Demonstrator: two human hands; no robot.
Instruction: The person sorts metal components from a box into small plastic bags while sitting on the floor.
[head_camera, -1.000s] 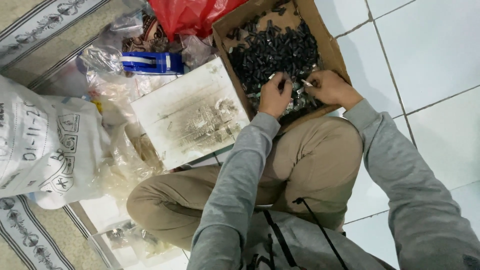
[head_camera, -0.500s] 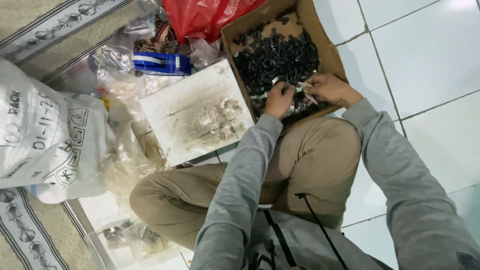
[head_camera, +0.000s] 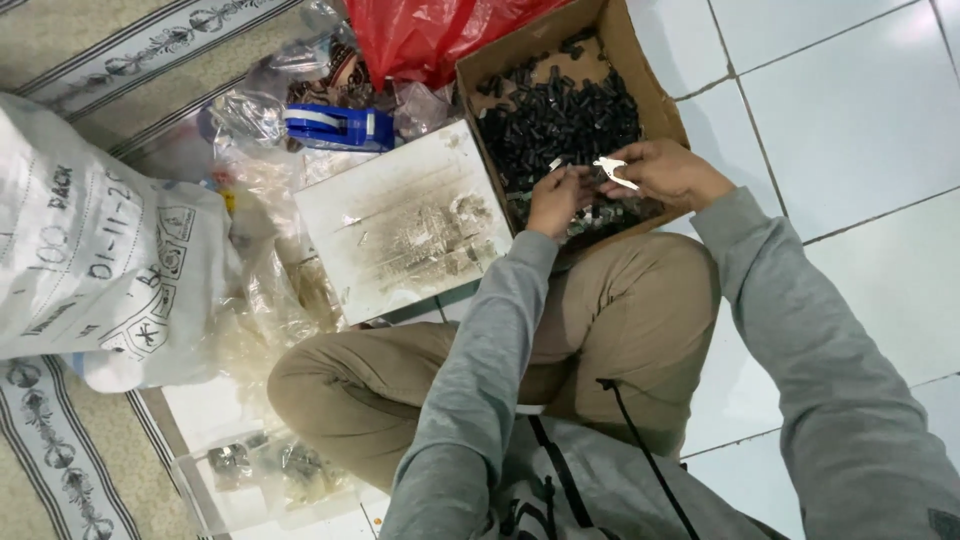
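Note:
An open cardboard box (head_camera: 655, 95) on the floor holds a heap of several small black parts (head_camera: 560, 115). My right hand (head_camera: 665, 172) is over the box's near edge and pinches a small white part (head_camera: 612, 170). My left hand (head_camera: 555, 197) is beside it, fingers closed on another small piece, its tip whitish; I cannot tell what it is. Both arms wear grey sleeves. I sit cross-legged in tan trousers behind the box.
A stained white board (head_camera: 405, 220) lies left of the box. A blue tape dispenser (head_camera: 338, 127), clear plastic bags (head_camera: 250, 110) and a red bag (head_camera: 430, 35) are behind it. A big white printed sack (head_camera: 95, 260) lies at left on a patterned rug. White tiles lie right.
Both hands have lifted slightly off the heap of black parts and drawn closer together, and the white part now shows in my right hand's fingers.

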